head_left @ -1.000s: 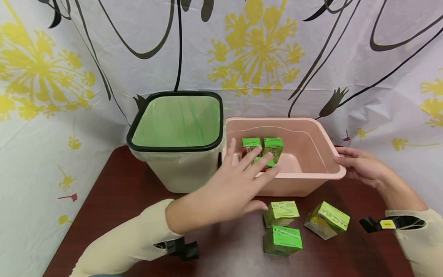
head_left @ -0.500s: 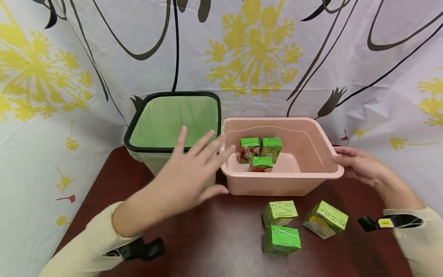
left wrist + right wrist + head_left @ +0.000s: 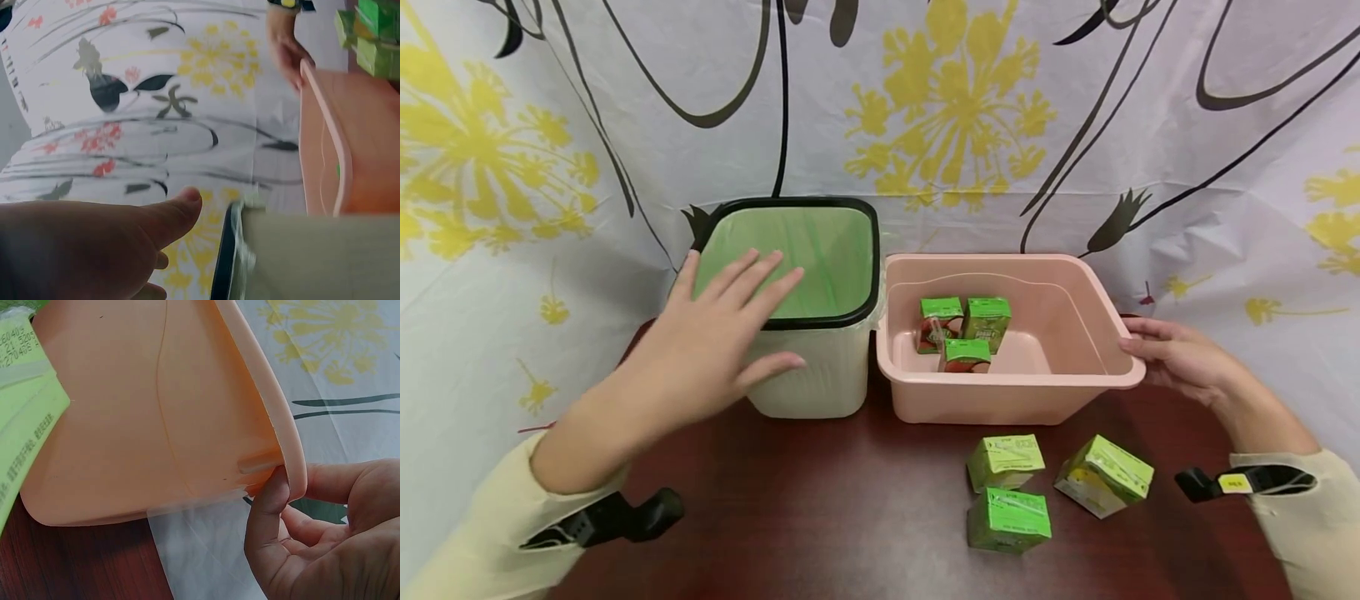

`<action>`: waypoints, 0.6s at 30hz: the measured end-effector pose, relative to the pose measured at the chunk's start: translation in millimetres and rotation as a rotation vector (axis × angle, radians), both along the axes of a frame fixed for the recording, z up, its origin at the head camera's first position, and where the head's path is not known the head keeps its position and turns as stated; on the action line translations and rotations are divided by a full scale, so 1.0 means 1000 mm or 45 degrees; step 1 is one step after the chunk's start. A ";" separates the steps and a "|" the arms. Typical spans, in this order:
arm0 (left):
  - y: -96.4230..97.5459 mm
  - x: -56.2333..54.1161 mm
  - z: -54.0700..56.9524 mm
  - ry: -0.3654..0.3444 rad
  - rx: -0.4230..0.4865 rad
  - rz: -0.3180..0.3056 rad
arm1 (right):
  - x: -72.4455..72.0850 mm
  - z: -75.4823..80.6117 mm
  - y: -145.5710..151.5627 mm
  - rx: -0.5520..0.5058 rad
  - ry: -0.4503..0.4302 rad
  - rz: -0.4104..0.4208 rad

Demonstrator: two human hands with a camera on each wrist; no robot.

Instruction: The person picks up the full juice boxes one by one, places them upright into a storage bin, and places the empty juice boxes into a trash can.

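The right hand (image 3: 1183, 358) pinches the right end of the pink tub (image 3: 985, 404); the right wrist view shows the thumb on the inner side of its rim and fingers outside. The left hand (image 3: 703, 337) is wide, with the fingers spread, and it holds nothing. It is at the near left corner of the pale bin (image 3: 812, 375), but whether it touches the black rim (image 3: 793, 323), I cannot tell.

The tub stands upright on the dark red table (image 3: 820, 517), just beside the bin. Inside, toward the left, are 3 small green boxes (image 3: 988, 321), and 3 other boxes (image 3: 1011, 521) are on the table in front.

In my judgement, the right hand should pinch firmly but not pull, because the tub wall seems thin and may bend. If the left hand takes the bin, the hard black rim is probably a better grip than the plastic film (image 3: 245, 256), which looks loose and could slip. Any pull toward the person should be small, since the front boxes are near the tub and may be pushed
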State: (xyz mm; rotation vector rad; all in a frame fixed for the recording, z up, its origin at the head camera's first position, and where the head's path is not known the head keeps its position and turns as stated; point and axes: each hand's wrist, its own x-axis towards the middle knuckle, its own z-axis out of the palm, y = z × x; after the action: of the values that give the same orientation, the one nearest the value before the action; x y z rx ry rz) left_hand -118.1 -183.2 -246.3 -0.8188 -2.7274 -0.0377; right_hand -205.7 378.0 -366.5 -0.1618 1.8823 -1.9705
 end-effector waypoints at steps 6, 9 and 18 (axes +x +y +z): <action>-0.030 -0.012 0.006 -0.093 0.114 0.057 | -0.001 0.000 0.001 0.016 -0.004 -0.012; -0.046 -0.022 0.013 -0.212 0.197 0.095 | -0.001 0.000 0.001 0.015 -0.008 -0.007; -0.094 -0.055 0.023 -0.715 0.567 0.297 | -0.001 0.000 0.001 0.015 -0.012 -0.017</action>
State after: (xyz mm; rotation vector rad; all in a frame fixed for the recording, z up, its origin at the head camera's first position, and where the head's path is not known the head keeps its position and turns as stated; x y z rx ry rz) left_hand -173.0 -276.9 -223.6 -0.3963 -3.1063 -0.9138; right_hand -206.3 378.8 -366.1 -0.1371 1.8935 -1.9652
